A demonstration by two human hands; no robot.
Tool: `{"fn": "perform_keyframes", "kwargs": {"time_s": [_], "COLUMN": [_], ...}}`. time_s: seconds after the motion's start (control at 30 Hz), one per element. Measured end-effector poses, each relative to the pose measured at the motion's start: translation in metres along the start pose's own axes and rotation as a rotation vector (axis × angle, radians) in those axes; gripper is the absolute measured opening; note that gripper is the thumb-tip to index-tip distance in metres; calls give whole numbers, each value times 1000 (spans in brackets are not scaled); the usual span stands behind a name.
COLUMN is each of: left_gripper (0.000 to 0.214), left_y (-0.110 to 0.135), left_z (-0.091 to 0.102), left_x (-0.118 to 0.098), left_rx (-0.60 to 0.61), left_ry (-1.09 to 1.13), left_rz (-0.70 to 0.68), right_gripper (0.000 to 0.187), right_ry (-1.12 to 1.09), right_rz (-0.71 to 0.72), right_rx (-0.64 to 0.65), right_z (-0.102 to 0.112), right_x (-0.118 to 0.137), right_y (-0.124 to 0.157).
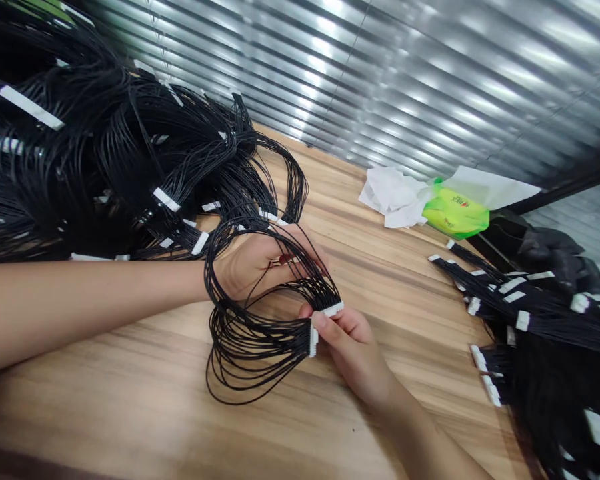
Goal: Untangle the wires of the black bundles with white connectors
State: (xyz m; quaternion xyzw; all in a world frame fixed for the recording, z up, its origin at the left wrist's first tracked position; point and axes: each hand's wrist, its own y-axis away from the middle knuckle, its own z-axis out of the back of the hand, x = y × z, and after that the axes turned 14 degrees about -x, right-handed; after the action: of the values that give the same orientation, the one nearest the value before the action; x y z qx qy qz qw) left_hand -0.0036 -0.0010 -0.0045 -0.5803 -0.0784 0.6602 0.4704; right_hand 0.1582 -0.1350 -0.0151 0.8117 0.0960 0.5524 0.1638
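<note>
Right fingers (333,325) pinch a white connector (313,339); left fingers (295,241) clasp its black wires (260,347). Harness heaps (105,167) flank them on the tabletop (105,413).

A wire-harness workshop is shown by black wire harnesses with white connectors (105,167), heaped at ten and four o'clock on a wood-grain workbench (420,373).

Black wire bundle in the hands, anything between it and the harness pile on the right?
Only the right hand, pinching the white connector of the wire bundle; beyond it, wooden tabletop, then the harness pile.
</note>
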Motion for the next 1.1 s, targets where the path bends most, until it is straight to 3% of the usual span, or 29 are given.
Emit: {"fn": "perform_keyframes", "kwargs": {"time_s": [0.1, 0.23, 0.33, 0.4, 0.53, 0.7, 0.87, 1.1], "left_gripper": [13, 11, 9, 13, 20, 20, 15, 18], "left_y": [-1, -4, -5, -4, 2, 1, -7, -10], "left_z": [-2, -3, -3, -3, -1, 1, 1, 0], "left_x": [-3, -11, -14, -12, -4, -2, -5, -7], "left_rx": [-97, -186, -66, 23, 46, 105, 116, 295], "left_ry": [41, 120, 115, 75, 16, 50, 0, 61], "left_rz": [37, 198, 303, 268, 126, 180, 119, 258], "right_gripper": [22, 23, 25, 26, 27, 27, 26, 30], "right_ry": [2, 53, 93, 99, 87, 89, 78, 124], "right_rz": [-3, -28, -42, -44, -49, -59, -42, -65], "right_rx": [10, 68, 68, 48, 42, 30, 23, 27], "right_z": [-2, -4, -3, -3, -2, -3, -2, -3], "right_x": [4, 9, 10, 10, 10, 11, 9, 11], "right_y": [0, 2, 3, 3, 2, 3, 1, 4]}}
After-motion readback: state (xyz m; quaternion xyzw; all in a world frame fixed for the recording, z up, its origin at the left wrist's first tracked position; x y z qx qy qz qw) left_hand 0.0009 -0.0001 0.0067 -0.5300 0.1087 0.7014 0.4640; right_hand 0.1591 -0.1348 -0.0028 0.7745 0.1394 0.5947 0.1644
